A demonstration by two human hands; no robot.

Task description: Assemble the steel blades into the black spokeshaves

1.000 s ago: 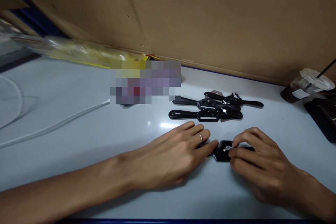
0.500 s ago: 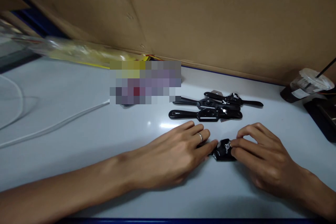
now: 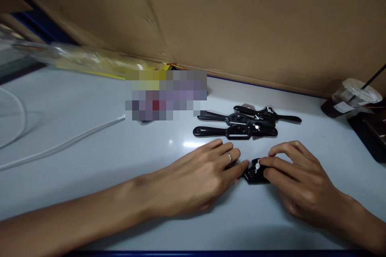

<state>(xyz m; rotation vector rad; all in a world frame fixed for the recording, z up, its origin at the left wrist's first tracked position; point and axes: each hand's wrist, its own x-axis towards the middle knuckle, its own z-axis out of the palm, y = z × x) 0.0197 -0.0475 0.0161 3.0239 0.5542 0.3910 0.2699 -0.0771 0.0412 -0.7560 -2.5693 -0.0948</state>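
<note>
Brown wall [image 3: 241, 20] stands behind the pale counter [image 3: 235, 225] where we work. At about four o'clock in our view lies the black tool [image 3: 255, 178], on the counter between our hands, a silver nut [image 3: 257, 166] on its top. Our left hand [image 3: 199, 180], with a ring [image 3: 229, 157], covers its nine o'clock end, the grip pinching that end between thumb and fingers. Our right hand [image 3: 301, 196] comes in from about four o'clock, forefinger tip at the nut; we cannot tell whether this grip is pinching it. Toward twelve o'clock of the tool, three more tools [image 3: 211, 131] lie close together, with touching or overlapping parts. At two o'clock we see a tilted cup [image 3: 336, 102] with a black straw [image 3: 374, 75], a dark case [image 3: 364, 136] beside it. Toward ten o'clock are a pixelated patch [image 3: 177, 94] and a clear bag [image 3: 99, 58]; a white cable [image 3: 75, 138] runs toward nine.
</note>
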